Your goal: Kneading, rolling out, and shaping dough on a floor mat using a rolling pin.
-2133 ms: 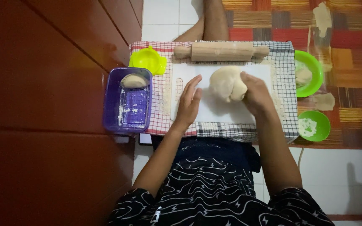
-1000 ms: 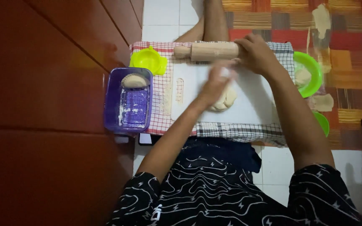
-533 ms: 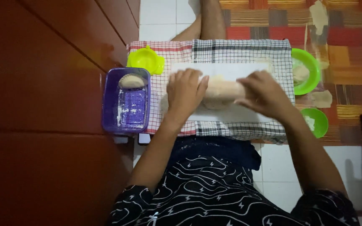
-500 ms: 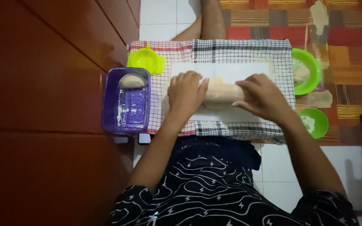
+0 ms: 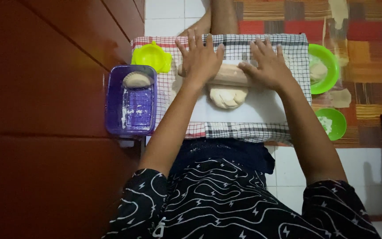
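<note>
Pressing flat, fingers spread open: left hand [image 5: 201,57] and right hand [image 5: 267,66] on rolling pin [image 5: 233,75]; dough [image 5: 227,96] at pin's 6 o'clock; purple container [image 5: 131,101] at 9 o'clock.

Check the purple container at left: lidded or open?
Open. The purple container shows no lid; a folded dough piece and floury base are plainly visible inside.

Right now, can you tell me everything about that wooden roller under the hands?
The rolling pin is a pale wooden cylinder lying crosswise on a white board. The left hand presses flat on its left part and the right hand on its right part, fingers spread, so both ends are mostly hidden. It rests on the far edge of a pale dough lump, which sticks out from under it toward the person.
</note>
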